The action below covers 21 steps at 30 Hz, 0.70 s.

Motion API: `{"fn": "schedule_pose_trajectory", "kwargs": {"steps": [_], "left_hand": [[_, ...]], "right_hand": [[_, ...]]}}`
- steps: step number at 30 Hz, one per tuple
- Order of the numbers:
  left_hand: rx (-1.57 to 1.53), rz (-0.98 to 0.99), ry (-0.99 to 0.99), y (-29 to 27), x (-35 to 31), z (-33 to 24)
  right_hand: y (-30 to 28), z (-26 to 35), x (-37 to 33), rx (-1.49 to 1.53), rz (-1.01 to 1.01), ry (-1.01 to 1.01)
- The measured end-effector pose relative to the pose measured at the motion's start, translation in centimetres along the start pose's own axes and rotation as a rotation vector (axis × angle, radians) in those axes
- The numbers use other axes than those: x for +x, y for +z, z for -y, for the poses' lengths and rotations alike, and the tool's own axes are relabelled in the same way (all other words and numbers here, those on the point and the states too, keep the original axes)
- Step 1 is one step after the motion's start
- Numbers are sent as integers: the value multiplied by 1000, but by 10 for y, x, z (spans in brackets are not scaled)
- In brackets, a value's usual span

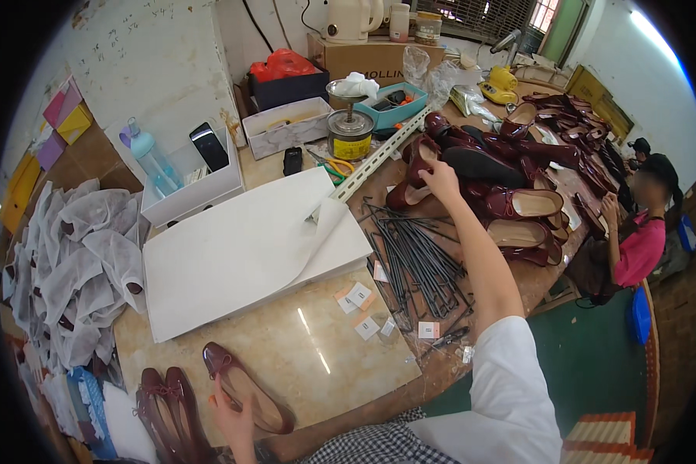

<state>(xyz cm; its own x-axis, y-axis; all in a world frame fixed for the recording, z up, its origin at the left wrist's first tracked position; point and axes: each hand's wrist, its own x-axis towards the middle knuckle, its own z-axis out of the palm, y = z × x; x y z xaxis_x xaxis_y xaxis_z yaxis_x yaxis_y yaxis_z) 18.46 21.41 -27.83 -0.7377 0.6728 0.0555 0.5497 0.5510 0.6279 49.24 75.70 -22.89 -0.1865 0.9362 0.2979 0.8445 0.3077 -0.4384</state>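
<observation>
At the table's near left lies a glossy burgundy ballet flat (269, 396) with a small bow. My left hand (233, 421) is closed on its side, with fingers on either side of the topline. More burgundy flats (179, 394) sit close together just left of it. My right arm reaches to the far side, where my right hand (441, 181) grips the edge of another burgundy ballet flat (421, 158), beside a big heap of similar shoes (522, 203). My fingertips are partly hidden inside that shoe.
White paper sheets (232, 247) lie mid-table. Thin dark rods (417, 259) and small labels (366, 328) lie right of them. Wrapped shoes (85, 263) are piled left. A perforated metal strip (383, 155), boxes and a bottle (147, 155) stand behind. A person in pink (642, 247) sits right.
</observation>
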Motion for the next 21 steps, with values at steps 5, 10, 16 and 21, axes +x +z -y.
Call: {"fn": "schedule_pose_trajectory", "kwargs": {"steps": [5,10,16,21], "left_hand": [[-398,-23,-143,5,-16,47],[-591,50,-175,7,-16,31],[251,-90,40,-18,-40,-22],[239,144,141,21,-12,-70]], "right_hand": [[-15,125,-112,572,-112,-278],[-5,191,-323,-38,811,-720],[10,154,-224,727,459,-360],[89,-5,-39,258,-192,-147]]}}
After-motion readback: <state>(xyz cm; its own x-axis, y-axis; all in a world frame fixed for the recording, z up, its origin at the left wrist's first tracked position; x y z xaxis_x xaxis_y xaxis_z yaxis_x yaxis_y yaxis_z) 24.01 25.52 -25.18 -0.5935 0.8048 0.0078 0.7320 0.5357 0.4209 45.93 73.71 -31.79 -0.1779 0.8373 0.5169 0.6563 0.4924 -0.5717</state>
